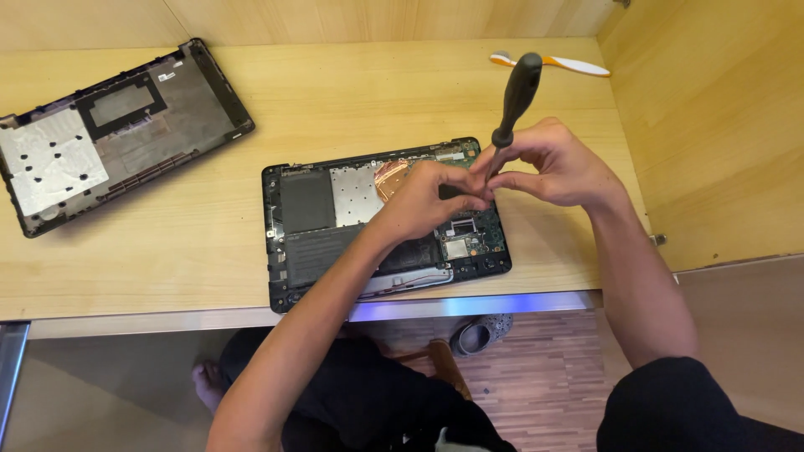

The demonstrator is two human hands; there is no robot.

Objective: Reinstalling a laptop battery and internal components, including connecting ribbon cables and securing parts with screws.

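Together, both hands — left hand (427, 201), right hand (557, 167) — are pinching the light, stiff screwdriver (512, 100) at its thin shaft over the fragile opened laptop (335, 226).

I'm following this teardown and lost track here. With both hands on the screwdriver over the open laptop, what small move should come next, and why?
Probably steady the tip and turn the screwdriver in place. It stands nearly upright over the right half of the open laptop, with the left hand and right hand pinching its shaft low down. The tip is hidden behind the fingers, so whether it sits in a screw cannot be seen.
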